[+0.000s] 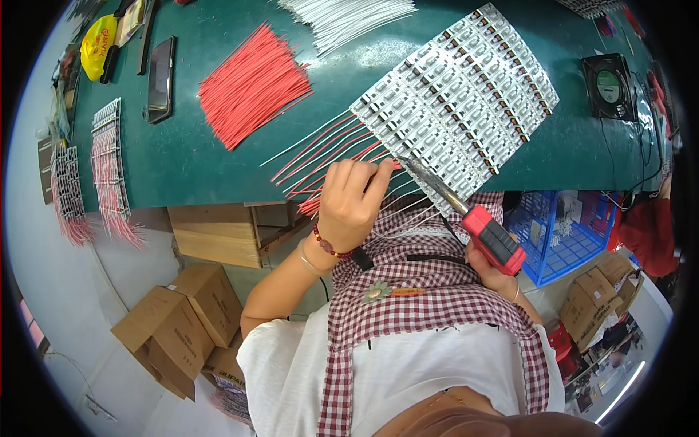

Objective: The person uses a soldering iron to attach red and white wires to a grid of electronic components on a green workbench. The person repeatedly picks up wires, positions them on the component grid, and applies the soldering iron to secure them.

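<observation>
A large panel of white circuit boards (466,87) lies at a slant on the green table, several red and white wires trailing from its lower-left edge. My left hand (352,200) is at that edge, thumb and forefinger pinched on a red wire (397,165). In my right hand (492,273) is a red-and-black soldering iron (495,237). Its dark tip points up-left and meets the panel's edge close to my left fingertips. The exact contact is too small to make out. Beyond my left hand lie a stack of red wires (251,87) and a stack of white wires (349,16).
Wired panels (111,156) hang over the table's left edge. A phone (161,79) and a yellow packet (97,46) lie at the far left. A small black fan (609,86) stands at right, above a blue crate (552,240). Cardboard boxes (169,324) sit on the floor.
</observation>
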